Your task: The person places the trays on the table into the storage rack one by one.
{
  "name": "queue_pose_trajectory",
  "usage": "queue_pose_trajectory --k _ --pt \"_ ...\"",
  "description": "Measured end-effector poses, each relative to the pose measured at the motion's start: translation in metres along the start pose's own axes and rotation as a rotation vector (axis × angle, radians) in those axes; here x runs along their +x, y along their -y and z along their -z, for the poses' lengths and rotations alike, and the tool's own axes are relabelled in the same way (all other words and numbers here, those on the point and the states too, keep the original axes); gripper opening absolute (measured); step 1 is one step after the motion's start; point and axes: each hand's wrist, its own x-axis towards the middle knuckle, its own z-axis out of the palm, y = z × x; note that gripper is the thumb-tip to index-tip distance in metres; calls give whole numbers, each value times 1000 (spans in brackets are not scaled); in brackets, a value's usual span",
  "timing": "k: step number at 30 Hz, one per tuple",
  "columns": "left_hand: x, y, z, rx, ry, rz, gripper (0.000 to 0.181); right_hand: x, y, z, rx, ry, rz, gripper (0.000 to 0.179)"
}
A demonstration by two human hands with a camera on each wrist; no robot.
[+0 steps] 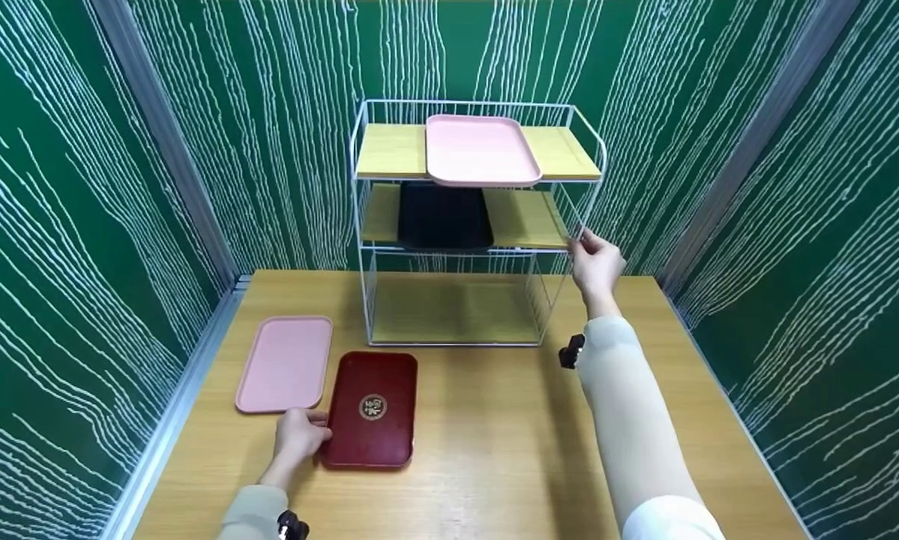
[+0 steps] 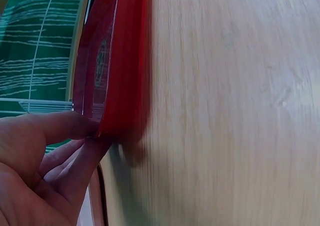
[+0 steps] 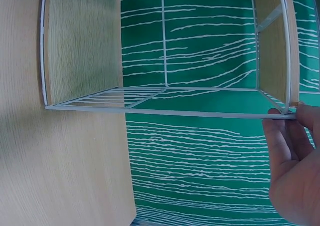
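My left hand (image 1: 300, 438) pinches the left edge of a dark red tray (image 1: 383, 375) with a gold round emblem, close over the table. In the left wrist view, thumb and fingers grip the rim of this red tray (image 2: 125, 60). On the right, my right hand (image 1: 597, 264) holds the front right post of a white wire shelf rack (image 1: 456, 344) at its middle level. The right wrist view shows the fingers (image 3: 282, 146) around that post by the middle board. A pink tray (image 1: 288, 364) lies left of the red one.
The rack has three wooden boards. Another pink tray (image 1: 483, 150) lies on the top board, overhanging its front edge. A black tray (image 1: 445, 216) sits on the middle board. Green walls with white streaks (image 1: 292, 135) surround the wooden table (image 1: 486, 450).
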Motion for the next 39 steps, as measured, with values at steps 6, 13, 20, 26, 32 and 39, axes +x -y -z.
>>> queue_pose_trajectory --k 6,13,20,26,32,39 --pt "-1 3 -1 -63 12 -18 36 0 -2 1 8 14 -7 40" --pt "0 0 0 -132 25 -12 36 2 -1 2 48 29 -19 40" --pt "-1 2 -1 -210 31 17 39 2 -2 0 33 22 -8 40" --pt "-2 2 -1 -277 49 34 39 2 -3 -1 27 -3 19 40" --pt "-1 -3 -3 -314 61 49 40 3 -2 0 36 3 20 41" --pt "-4 -7 -8 -411 88 69 43 2 -6 -1 42 -4 15 39"
